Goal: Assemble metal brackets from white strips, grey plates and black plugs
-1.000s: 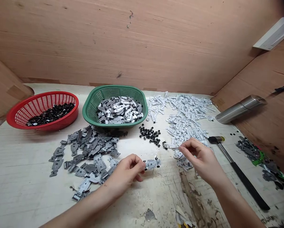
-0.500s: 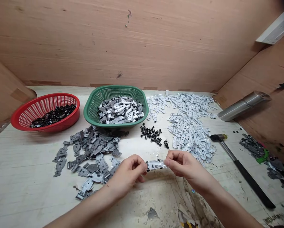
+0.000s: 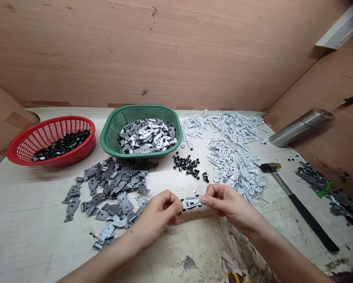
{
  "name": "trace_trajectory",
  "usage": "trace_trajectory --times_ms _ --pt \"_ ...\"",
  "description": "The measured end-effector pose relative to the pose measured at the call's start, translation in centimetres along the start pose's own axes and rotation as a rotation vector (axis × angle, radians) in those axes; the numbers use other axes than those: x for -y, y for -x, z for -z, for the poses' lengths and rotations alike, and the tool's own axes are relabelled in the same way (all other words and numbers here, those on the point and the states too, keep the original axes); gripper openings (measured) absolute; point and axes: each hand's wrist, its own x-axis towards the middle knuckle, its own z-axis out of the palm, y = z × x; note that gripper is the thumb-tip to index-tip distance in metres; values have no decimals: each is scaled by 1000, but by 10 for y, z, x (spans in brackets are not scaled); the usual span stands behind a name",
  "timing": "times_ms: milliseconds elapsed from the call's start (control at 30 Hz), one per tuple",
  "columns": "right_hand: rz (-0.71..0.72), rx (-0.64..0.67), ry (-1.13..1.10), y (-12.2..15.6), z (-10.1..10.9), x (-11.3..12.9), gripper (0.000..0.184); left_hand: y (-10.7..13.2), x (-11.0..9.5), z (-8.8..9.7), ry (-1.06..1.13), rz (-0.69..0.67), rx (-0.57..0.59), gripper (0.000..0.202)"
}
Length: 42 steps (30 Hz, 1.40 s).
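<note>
A small white toy race car (image 3: 191, 203) with black wheels is held level just above the table, between my two hands. My left hand (image 3: 164, 208) pinches its left end with thumb and fingertips. At the other end, my right hand (image 3: 220, 199) grips the car between thumb and index finger. Loose black wheels (image 3: 186, 165) lie in a small heap just beyond the car. Grey chassis plates (image 3: 114, 192) are piled to the left of my left hand. White car body parts (image 3: 235, 157) spread out beyond my right hand.
A green basket (image 3: 104, 137) full of white and grey car pieces stands at the back. Left of it, a red basket (image 3: 14, 151) contains black parts. A mallet (image 3: 300, 208), a steel cylinder (image 3: 300, 127) and scrap pieces (image 3: 330, 192) occupy the right side. Wooden boards (image 3: 135, 55) wall in the table.
The view has shifted slightly. The toy car is now tilted a little, its right end higher, and my right hand has come slightly closer to my left. Both hands keep their hold.
</note>
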Motion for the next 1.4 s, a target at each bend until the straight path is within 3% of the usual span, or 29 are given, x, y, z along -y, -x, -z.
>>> trace_trajectory --times_ms 100,267,400,567,767,867,1033,1267,1400 --pt "-18 2 -46 -2 2 -4 37 2 -4 -1 22 0 22 24" --pt "-52 145 -35 -1 2 -9 36 2 -5 -2 51 -20 46 25" --pt "4 127 -11 1 -3 -9 36 1 -2 -1 -4 -16 22 25" --pt "80 140 62 6 -17 -11 32 3 0 -5 69 -3 143 32" --pt "222 99 105 10 -29 -24 26 8 -2 -9 -35 -112 49 27" --pt "181 107 16 7 -28 -27 27 9 -2 -9 -61 -128 36 25" --pt "62 226 -66 5 -22 -20 29 10 -4 -7 -76 -146 70 25" --pt "195 236 54 11 -23 -12 25 14 -15 -5 -389 -280 26 19" --pt "307 119 175 11 -29 -16 27 16 -15 -10 -444 -290 -50 16"
